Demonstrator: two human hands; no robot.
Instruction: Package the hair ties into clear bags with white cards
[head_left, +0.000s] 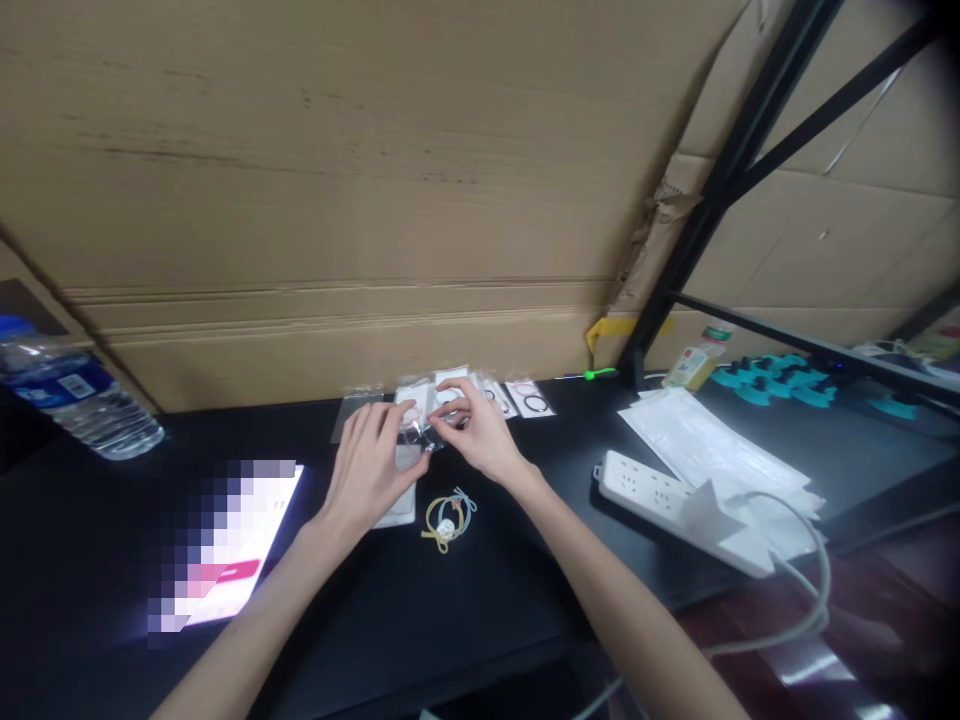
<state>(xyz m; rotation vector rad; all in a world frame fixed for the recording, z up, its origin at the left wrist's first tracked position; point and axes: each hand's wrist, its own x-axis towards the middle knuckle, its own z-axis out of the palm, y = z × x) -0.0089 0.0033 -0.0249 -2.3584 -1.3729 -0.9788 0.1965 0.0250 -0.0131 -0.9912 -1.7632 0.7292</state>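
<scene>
Forearms (611, 590), hands (367, 460), black tabletop (495, 610), cardboard wall (375, 190)

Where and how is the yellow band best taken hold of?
Probably by its bow, pinched from above, coming from the wearer's side: the yellow band lies flat on the table, its bow faces the wearer, and the blue band overlaps it farther off.

Head camera facing over black table (510, 590)

The single view is looking forward and down from above the table's near side, sitting close, and is taking in the cardboard wall (390, 200) behind the table.
</scene>
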